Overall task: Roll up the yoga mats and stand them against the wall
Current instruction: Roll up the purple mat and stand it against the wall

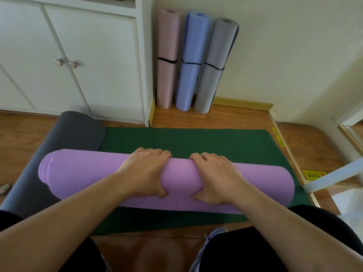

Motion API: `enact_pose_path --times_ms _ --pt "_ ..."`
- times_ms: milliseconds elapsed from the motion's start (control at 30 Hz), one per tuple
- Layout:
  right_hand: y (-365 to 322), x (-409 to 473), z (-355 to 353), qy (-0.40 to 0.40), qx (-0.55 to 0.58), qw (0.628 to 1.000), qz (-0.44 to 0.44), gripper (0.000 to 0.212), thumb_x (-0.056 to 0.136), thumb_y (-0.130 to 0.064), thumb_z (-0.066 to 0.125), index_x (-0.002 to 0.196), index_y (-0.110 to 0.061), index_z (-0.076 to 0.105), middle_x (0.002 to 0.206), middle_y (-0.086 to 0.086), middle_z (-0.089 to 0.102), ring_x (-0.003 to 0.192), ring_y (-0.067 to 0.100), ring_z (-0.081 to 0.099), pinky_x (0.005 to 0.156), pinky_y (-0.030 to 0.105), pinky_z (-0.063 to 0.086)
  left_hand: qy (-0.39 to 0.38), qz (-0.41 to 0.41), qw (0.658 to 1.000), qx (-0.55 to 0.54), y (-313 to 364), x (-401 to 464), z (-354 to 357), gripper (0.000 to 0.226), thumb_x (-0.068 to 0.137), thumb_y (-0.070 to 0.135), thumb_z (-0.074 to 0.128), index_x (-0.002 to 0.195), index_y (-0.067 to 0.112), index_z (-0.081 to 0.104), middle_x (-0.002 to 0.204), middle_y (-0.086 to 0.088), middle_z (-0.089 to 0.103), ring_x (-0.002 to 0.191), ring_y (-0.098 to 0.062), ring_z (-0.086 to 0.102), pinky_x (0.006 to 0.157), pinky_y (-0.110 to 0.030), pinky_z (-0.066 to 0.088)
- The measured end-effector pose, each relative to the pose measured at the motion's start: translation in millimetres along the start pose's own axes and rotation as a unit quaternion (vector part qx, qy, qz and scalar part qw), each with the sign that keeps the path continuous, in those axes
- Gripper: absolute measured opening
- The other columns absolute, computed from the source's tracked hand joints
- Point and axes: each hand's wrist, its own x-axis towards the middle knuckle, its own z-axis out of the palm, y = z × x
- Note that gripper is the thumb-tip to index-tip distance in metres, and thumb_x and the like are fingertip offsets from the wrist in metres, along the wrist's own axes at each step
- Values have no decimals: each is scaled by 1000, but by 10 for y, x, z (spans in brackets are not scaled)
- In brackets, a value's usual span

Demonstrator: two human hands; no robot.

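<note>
Three rolled mats [189,61] stand at the wall; your left hand [144,171] and right hand [213,177] curl fingers around the nearly rolled purple mat [82,173], green mat [196,140] still flat.

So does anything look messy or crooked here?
A little. The purple roll is uneven: its layers stick out in steps at the left end. The grey mat lies slanted, overlapping the green mat.
</note>
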Motion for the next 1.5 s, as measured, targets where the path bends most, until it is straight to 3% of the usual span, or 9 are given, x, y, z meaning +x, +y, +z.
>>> enact_pose_path --times_ms 200,433,600,700,767,967,1133,1233,1500 --pt "33 17 -46 -15 62 997 33 87 57 -74 78 131 -38 49 116 -14 62 105 18 62 83 38 53 -3 25 993 116 126 -19 57 107 65 69 81 148 21 35 138 0 50 124 -25 51 109 -42 42" --pt "13 -4 -9 -31 12 999 5 112 61 -73 86 150 -29 34 138 -3 49 126 24 49 105 42 45 5 15 999 34 28 3 23 80 66 63 76 133 28 47 122 8 60 109 -18 57 97 -37 47" --pt "-12 0 -54 -3 12 1000 9 77 64 -63 81 124 -29 48 113 -6 57 105 23 59 80 37 46 4 21 999 44 22 -28 38 91 66 67 74 142 28 43 132 7 56 118 -19 54 106 -38 43" --pt "21 4 -122 -5 33 999 35 78 61 -67 79 125 -32 49 112 -10 60 102 19 61 80 38 52 27 17 995 96 68 -31 47 105 63 69 78 148 23 37 139 1 49 125 -25 50 111 -41 42" --pt "28 -1 -110 -16 48 998 44 79 61 -68 77 126 -35 48 112 -12 61 101 19 63 79 39 54 38 14 994 104 99 -10 62 99 65 65 81 145 23 40 136 1 51 122 -25 52 108 -42 44" --pt "5 -35 -86 -17 0 1000 10 108 64 -71 87 148 -27 35 134 -1 53 121 25 55 101 41 46 40 14 999 23 51 13 2 81 68 63 73 137 31 48 128 10 61 113 -17 58 100 -37 46" --pt "-14 -20 -79 4 11 1000 14 78 65 -65 81 125 -29 47 112 -6 58 103 23 60 78 37 44 20 18 999 29 67 -12 14 91 66 66 74 143 29 44 134 8 57 119 -19 55 107 -38 43" --pt "20 -10 -132 -8 39 999 33 78 62 -68 79 125 -33 49 109 -11 60 98 19 61 74 36 47 31 20 994 100 131 -13 56 99 65 64 78 146 21 40 136 0 53 120 -25 54 107 -41 44" --pt "-22 -16 -88 -16 -20 999 20 107 62 -71 87 145 -26 37 131 0 54 119 28 56 99 42 47 37 10 999 20 62 14 11 77 67 63 71 134 31 49 123 10 62 109 -17 59 97 -38 48"
